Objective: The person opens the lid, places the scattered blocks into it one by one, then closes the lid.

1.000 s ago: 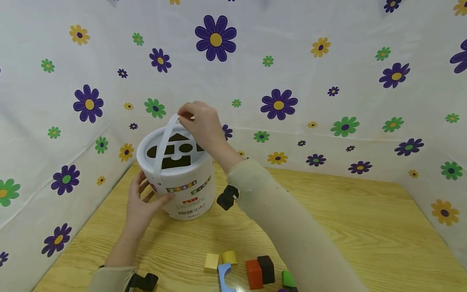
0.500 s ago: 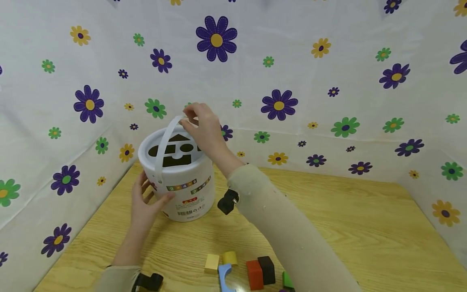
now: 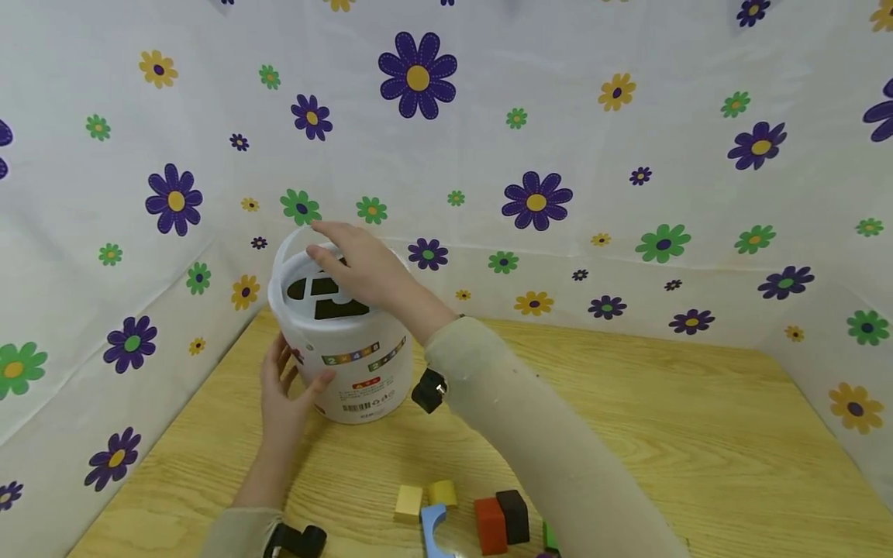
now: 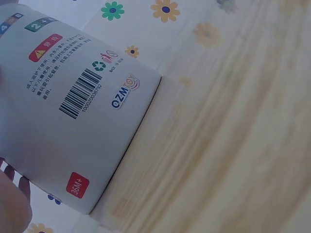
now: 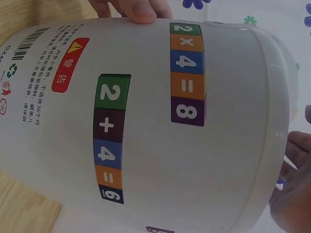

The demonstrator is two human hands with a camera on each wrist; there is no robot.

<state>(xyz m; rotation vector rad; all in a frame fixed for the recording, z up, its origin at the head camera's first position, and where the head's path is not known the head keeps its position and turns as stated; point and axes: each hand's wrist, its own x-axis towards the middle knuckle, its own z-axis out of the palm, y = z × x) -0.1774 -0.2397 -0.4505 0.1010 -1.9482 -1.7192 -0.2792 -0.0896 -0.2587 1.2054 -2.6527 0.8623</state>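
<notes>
A white toy bucket point(image 3: 366, 387) stands at the left of the table, its lid point(image 3: 310, 310) cut with several shaped holes. My left hand point(image 3: 284, 399) grips the bucket's near left side, thumb in front and fingers curled round the side; its fingers point(image 5: 143, 12) also show in the right wrist view. Over the lid, my right hand point(image 3: 370, 267) has its fingers extended toward the white handle point(image 3: 281, 267), which leans to the left. The fingertips are at the handle's top; whether they press it I cannot tell. My right hand covers part of the lid.
Near the table's front lie a pale yellow block point(image 3: 408, 504), a yellow round block point(image 3: 443, 494), a blue arch point(image 3: 432, 531), a red block point(image 3: 491, 527), a black block point(image 3: 514, 515) and a partly hidden green block point(image 3: 549, 537). A flowered sheet point(image 3: 474, 139) stands behind the table.
The handle has swung from above the lid over to the left rim. My right hand has let go of its pinch, straightened its fingers and moved left. My left hand stays on the bucket.
</notes>
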